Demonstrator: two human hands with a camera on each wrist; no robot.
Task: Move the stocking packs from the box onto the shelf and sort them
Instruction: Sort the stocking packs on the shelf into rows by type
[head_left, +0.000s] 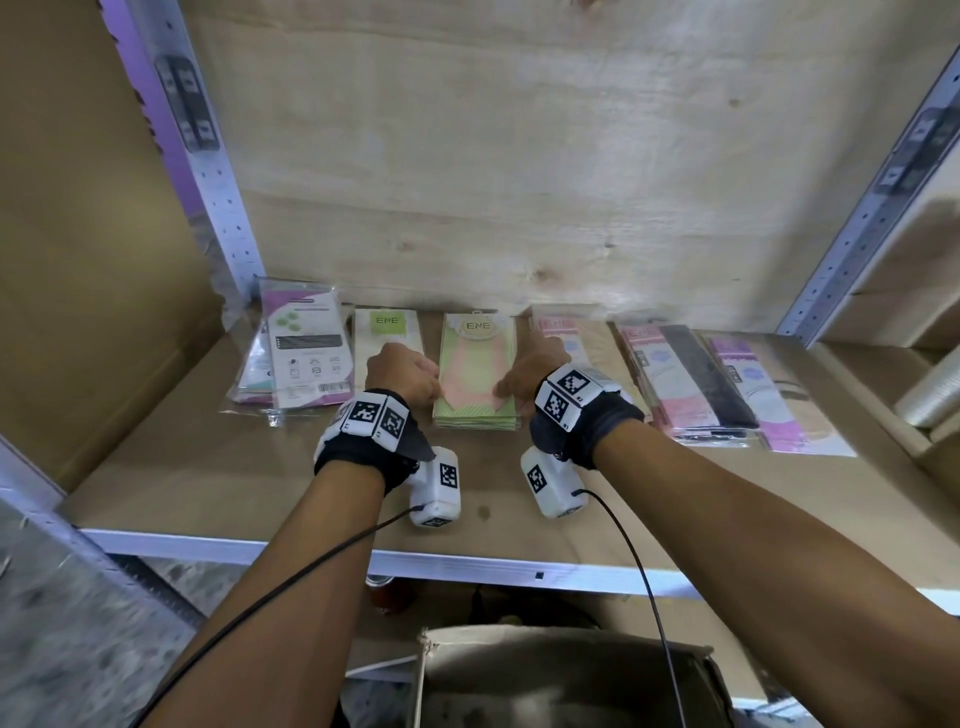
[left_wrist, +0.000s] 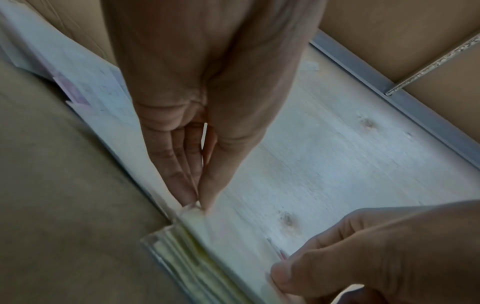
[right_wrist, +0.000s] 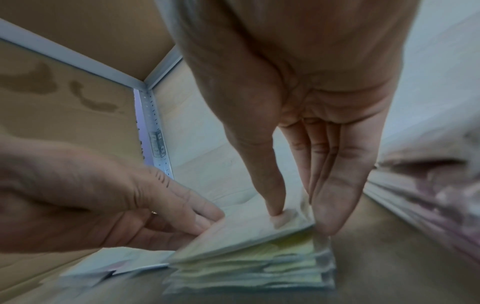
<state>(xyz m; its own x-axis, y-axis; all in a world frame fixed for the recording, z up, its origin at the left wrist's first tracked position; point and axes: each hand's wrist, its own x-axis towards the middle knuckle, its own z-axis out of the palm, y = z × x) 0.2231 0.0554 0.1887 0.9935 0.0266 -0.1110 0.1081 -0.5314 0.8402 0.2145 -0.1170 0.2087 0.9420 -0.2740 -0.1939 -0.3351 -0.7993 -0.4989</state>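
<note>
A stack of green stocking packs (head_left: 475, 374) lies mid-shelf, also seen in the left wrist view (left_wrist: 182, 246) and right wrist view (right_wrist: 259, 267). My left hand (head_left: 410, 379) pinches the left edge of the top green pack (right_wrist: 246, 230) between thumb and straight fingers (left_wrist: 198, 202). My right hand (head_left: 524, 379) holds the right edge, thumb on top and fingers down the side (right_wrist: 298, 222). The top pack sits slightly raised off the stack on its left side. The cardboard box (head_left: 545, 680) stands below the shelf; its inside is dark.
More pack stacks line the back of the shelf (head_left: 234, 467): purple-and-white ones (head_left: 304, 353) at left, a white-green pile (head_left: 387, 325), pink ones (head_left: 571, 332), and pink-black and purple ones (head_left: 727, 384) at right. Steel uprights (head_left: 223, 187) flank the bay. A plastic roll (head_left: 930, 400) lies far right.
</note>
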